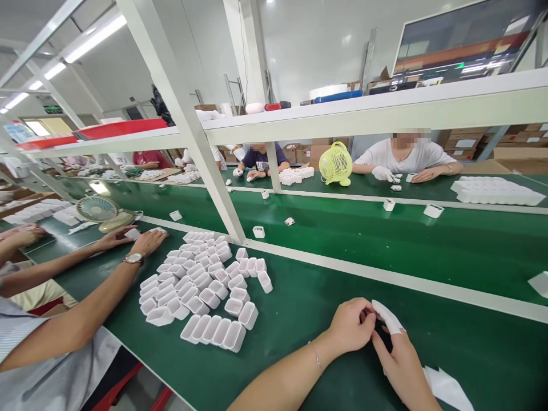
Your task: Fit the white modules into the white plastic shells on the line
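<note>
My left hand (351, 324) is over the green bench, fingers curled and pinched together. Its fingertips meet those of my right hand (398, 357), whose thumb and forefinger curve in towards them. A white finger covering (386, 317) wraps the forefinger of my right hand. Whatever sits between the two sets of fingertips, if anything, is hidden. Beside my right wrist lies a crumpled white piece (447, 388), paper or cloth, partly behind the wrist. Left of my hands, many small white open cases (201, 285) stand in rows, with a straight row (213, 332) nearest me.
A conveyor belt (342, 237) carries scattered white cases beyond a pale rail (385, 274). A slanted post (205, 148) holds up a shelf (342, 117). At left, a co-worker's arms (85, 291) reach beside a fan (97, 209). Co-workers sit opposite, near a yellow-green fan (336, 164).
</note>
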### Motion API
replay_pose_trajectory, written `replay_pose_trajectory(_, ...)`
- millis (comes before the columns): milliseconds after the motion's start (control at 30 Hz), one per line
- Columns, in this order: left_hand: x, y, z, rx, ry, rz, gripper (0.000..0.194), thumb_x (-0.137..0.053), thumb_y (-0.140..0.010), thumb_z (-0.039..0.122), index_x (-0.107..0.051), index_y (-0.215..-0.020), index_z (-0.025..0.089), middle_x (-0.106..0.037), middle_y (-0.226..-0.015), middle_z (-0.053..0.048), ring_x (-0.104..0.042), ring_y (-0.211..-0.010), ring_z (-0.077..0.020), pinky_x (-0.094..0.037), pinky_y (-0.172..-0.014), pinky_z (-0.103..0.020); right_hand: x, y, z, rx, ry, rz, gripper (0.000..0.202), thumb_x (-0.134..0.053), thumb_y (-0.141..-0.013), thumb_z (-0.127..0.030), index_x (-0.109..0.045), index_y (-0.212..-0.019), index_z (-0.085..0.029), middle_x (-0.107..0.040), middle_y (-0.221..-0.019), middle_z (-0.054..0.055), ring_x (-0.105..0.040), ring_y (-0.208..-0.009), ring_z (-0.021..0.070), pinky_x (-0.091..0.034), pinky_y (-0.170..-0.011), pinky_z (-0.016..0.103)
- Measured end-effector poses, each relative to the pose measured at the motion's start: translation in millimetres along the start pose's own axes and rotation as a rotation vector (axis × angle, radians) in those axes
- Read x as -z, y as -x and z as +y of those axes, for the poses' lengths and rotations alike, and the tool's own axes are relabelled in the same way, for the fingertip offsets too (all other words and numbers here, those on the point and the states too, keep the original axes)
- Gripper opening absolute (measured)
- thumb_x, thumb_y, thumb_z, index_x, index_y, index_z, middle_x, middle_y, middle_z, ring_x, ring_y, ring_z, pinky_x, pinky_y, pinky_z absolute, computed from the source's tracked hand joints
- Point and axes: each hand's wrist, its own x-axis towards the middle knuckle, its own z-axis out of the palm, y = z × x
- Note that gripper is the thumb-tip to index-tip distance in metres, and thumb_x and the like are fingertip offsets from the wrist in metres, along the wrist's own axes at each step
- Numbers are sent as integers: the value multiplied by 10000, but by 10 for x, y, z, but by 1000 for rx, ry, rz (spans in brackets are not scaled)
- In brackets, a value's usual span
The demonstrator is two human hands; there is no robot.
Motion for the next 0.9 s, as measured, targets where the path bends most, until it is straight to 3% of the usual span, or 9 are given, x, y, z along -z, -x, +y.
replay_pose_trajectory(300,14,0,-11,4,-49,-16,149,-506,-840,163,-635,-914,175,-679,-880,-18,-621,-756,-137,-493,-709,-227,-30,-34,147,29,26,-21,657,-348,-868,-598,-502,-1279,-110,-646,-1111,165,-618,-1052,324,-521,-910,504)
replay_pose_trajectory(667,9,4,-3,15,-119,-40,146,-528,-835,181,-630,-940,174,-686,-925,-26,-635,-775,-144,-516,-733,-235,38,-65,65,138,104,11,588,-309,-898,-569,-545,-1205,-126,-682,-953,152,-662,-970,320,-573,-806,458)
replay_pose_trajectory(900,12,7,6,19,-174,-68,144,-530,-836,185,-619,-949,175,-687,-937,-26,-641,-788,-151,-526,-736,-241,35,-74,156,87,86,-38,577,-328,-894,-576,-521,-1219,-140,-668,-1085,158,-639,-1041,325,-549,-870,482)
